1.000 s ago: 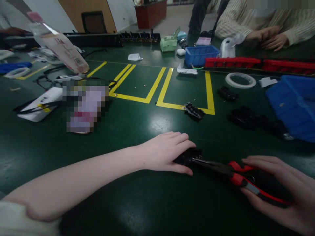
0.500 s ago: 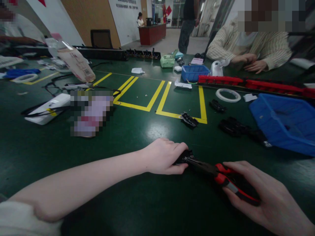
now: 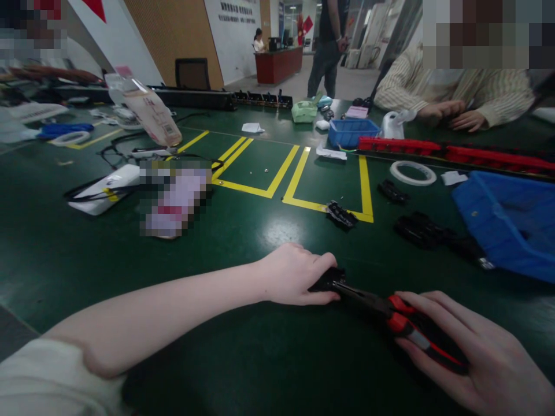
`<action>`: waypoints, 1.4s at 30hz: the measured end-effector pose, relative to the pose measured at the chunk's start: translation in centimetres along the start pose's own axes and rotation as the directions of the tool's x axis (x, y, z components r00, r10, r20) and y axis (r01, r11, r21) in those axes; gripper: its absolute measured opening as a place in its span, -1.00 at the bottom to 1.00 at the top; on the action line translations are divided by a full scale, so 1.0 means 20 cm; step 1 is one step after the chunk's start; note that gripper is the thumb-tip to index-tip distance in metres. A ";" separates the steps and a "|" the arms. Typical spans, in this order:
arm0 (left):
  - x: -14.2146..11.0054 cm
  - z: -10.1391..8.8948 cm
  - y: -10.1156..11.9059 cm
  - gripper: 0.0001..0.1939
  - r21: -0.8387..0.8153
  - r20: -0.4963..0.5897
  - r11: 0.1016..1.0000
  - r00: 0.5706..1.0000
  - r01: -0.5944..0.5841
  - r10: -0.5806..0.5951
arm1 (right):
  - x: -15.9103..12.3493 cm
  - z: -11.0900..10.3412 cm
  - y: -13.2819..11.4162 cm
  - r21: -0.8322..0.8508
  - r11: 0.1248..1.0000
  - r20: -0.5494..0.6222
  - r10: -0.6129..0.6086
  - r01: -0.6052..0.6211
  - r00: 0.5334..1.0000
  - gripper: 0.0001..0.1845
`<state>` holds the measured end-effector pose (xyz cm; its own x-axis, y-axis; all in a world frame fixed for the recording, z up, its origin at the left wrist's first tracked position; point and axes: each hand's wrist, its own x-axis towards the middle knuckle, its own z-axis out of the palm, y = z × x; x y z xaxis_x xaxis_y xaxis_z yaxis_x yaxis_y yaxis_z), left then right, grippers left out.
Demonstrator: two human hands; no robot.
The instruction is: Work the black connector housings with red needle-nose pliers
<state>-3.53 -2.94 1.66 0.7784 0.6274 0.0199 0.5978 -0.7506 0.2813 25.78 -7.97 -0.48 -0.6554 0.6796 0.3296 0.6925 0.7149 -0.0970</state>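
My left hand (image 3: 299, 275) grips a small black plastic part (image 3: 324, 281) on the green table, its fingers covering much of it. From the right, my right hand (image 3: 481, 346) is closed round the handles of red-and-black needle-nose pliers (image 3: 403, 323). The pliers' narrow tips meet the black part beside my left thumb and index finger. Whether the jaws pinch anything is too small to make out. Just beyond, another black part (image 3: 341, 215) lies over the yellow tape, and more black parts (image 3: 422, 230) sit to its right.
A blue bin (image 3: 511, 225) stands at the right, near a roll of white tape (image 3: 413, 173). Across the back right runs a long red rail (image 3: 477, 155). At left lie a phone (image 3: 180, 202), a white device with black cord (image 3: 106, 189) and a tilted bottle (image 3: 151, 112). A person in a striped sleeve (image 3: 401, 86) sits opposite.
The whole view has shifted slightly, so things appear a little farther right. Both hands keep their grips, and the pliers' tips stay at the black part.
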 end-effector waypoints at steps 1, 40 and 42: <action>0.00 0.00 0.00 -0.60 0.001 0.002 1.000 1.000 -0.005 0.005 | 0.00 0.00 0.01 0.003 1.000 0.000 -0.002 0.002 1.000 -0.51; 0.00 0.02 -0.04 -0.59 -0.076 -0.041 0.995 0.997 -0.065 0.062 | -0.02 0.03 -0.09 0.101 0.965 -0.015 0.245 -0.242 0.969 -0.65; 0.00 0.02 -0.04 -0.60 -0.079 -0.043 0.995 0.997 -0.067 0.064 | -0.02 0.03 -0.08 0.094 0.969 -0.004 0.229 -0.228 0.973 -0.64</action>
<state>-3.96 -2.48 1.01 0.8062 0.5864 0.0789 0.5273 -0.7725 0.3538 24.65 -9.32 -1.01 -0.4784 0.8246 0.3021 0.7920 0.5537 -0.2571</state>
